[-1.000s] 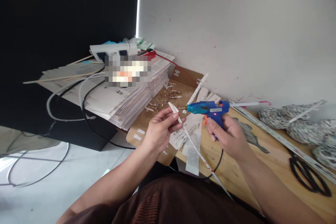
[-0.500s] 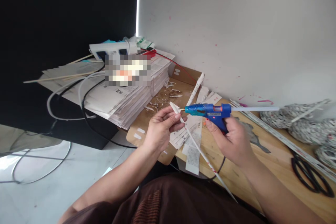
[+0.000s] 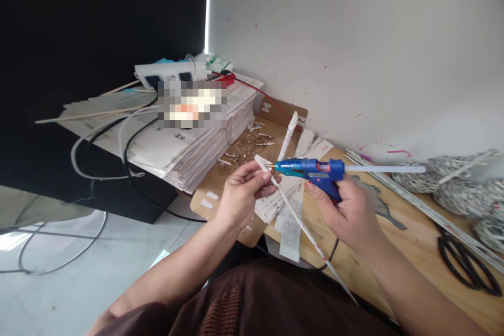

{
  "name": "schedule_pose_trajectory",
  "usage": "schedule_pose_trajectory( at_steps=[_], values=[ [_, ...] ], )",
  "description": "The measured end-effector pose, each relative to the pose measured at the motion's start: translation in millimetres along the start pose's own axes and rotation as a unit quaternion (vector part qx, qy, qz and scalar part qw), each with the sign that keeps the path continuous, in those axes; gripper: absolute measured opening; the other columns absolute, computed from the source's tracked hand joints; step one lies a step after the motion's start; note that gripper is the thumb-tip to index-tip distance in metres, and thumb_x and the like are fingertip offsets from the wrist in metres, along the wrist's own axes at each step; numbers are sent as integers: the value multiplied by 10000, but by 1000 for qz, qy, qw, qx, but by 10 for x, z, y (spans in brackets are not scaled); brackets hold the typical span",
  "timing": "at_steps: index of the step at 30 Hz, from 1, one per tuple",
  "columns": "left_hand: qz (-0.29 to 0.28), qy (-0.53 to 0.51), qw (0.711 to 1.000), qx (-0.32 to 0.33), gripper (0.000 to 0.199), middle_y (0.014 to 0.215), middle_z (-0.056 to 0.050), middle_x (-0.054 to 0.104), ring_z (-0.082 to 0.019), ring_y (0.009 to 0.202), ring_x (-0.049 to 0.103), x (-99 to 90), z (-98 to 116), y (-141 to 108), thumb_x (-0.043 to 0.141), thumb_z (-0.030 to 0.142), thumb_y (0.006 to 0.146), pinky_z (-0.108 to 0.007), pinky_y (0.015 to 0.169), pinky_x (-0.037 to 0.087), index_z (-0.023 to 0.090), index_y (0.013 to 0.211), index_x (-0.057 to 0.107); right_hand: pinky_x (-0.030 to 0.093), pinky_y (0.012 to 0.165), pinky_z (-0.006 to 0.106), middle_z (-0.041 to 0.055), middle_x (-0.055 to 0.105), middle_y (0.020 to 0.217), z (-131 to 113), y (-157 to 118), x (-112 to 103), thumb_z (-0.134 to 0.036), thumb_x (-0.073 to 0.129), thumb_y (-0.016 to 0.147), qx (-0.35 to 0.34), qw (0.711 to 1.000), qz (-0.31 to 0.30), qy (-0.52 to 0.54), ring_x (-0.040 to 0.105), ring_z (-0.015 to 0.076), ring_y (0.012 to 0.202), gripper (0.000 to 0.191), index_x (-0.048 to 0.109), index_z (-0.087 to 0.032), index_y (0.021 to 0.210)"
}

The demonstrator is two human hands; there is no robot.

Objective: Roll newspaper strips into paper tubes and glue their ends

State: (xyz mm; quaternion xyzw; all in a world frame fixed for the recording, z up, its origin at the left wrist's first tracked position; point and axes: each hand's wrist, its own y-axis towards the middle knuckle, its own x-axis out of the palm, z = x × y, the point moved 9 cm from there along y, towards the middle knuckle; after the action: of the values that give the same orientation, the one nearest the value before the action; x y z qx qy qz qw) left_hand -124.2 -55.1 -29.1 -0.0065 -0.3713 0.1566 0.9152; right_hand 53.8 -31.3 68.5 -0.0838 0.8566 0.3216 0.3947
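Note:
My left hand pinches a thin rolled paper stick close to its pointed, flattened upper end. The stick slants down to the right toward my lap. My right hand is wrapped around the handle of a blue glue gun, its red light on. A long whitish glue stick pokes out of the gun's back. The metal nozzle is at the paper tip, just above my left fingers; whether it touches I cannot tell. Another, thicker rolled paper piece leans behind the gun.
A tall stack of newspaper sheets sits at left, with a white power strip and cables on top. Cut paper strips lie on the wooden table. Black scissors, paper rods and woven paper bundles are at right.
The glue gun has shifted slightly left and its nozzle now sits over the paper tip. Its glue stick sits slightly lower. My left hand is almost unmoved.

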Motion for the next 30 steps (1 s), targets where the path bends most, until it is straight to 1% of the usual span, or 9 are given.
schedule_pose_trajectory(
  at_steps=[4, 10, 14, 18, 20, 22, 24, 28, 30],
  values=[
    [-1, -5, 1000, 2, 311, 824, -22, 731, -175, 761, 721, -25, -5, -4, 796, 171, 665, -236, 626, 595, 170, 945, 661, 376, 524, 274, 23, 632, 677, -6, 12, 9, -344, 615, 861, -8, 1000, -11, -7, 522, 151, 517, 265, 622, -203, 1085],
    [-13, -13, 1000, -7, 274, 812, -20, 718, -194, 780, 726, -10, -2, -8, 789, 164, 678, -225, 633, 596, 159, 925, 669, 360, 512, 275, 8, 590, 596, 36, 27, -53, -354, 624, 853, 10, 1000, 13, -4, 485, 145, 480, 214, 637, -197, 997],
    [-6, -25, 999, -19, 264, 795, -8, 704, -188, 776, 726, -26, -8, -6, 789, 152, 676, -217, 635, 598, 157, 914, 676, 369, 507, 283, 2, 574, 572, 11, 17, -93, -367, 618, 856, 10, 1000, 21, -7, 477, 150, 468, 245, 635, -197, 1032],
    [-18, -27, 999, -28, 257, 796, -17, 709, -180, 783, 724, -7, -24, -19, 784, 153, 684, -205, 638, 595, 157, 918, 676, 398, 535, 293, 34, 643, 669, -51, 1, -83, -368, 622, 853, -14, 999, 15, -26, 553, 176, 529, 264, 633, -214, 1067],
    [-23, -24, 999, -29, 265, 797, -28, 717, -175, 780, 723, 2, -25, -29, 777, 155, 692, -204, 642, 594, 157, 937, 676, 409, 551, 295, 47, 667, 710, -80, -5, -50, -361, 630, 844, -31, 999, 4, -33, 588, 188, 563, 238, 638, -220, 1036],
    [-23, -20, 999, -28, 283, 792, -33, 720, -171, 767, 721, -1, -24, -33, 777, 158, 691, -206, 641, 594, 158, 955, 676, 416, 562, 299, 53, 672, 711, -97, -8, -24, -356, 633, 837, -44, 998, -4, -37, 606, 199, 583, 189, 643, -223, 971],
    [-20, -21, 999, -27, 294, 788, -31, 719, -171, 759, 721, -9, -20, -32, 782, 159, 685, -208, 636, 595, 160, 960, 678, 419, 571, 306, 60, 673, 709, -105, -7, -28, -354, 635, 834, -51, 998, 1, -45, 618, 213, 603, 169, 644, -224, 941],
    [-17, -32, 999, -26, 284, 792, -16, 713, -173, 762, 723, -24, -15, -24, 787, 153, 678, -207, 631, 597, 169, 941, 683, 413, 561, 305, 59, 678, 715, -95, -1, -79, -352, 627, 845, -43, 997, 22, -53, 612, 211, 582, 255, 633, -218, 1062],
    [-19, -33, 999, -28, 275, 789, -11, 710, -174, 766, 724, -24, -18, -25, 783, 146, 681, -204, 630, 597, 170, 937, 685, 409, 557, 301, 56, 680, 718, -97, -2, -81, -354, 627, 847, -41, 997, 22, -55, 608, 205, 570, 283, 625, -218, 1095]
  ],
)
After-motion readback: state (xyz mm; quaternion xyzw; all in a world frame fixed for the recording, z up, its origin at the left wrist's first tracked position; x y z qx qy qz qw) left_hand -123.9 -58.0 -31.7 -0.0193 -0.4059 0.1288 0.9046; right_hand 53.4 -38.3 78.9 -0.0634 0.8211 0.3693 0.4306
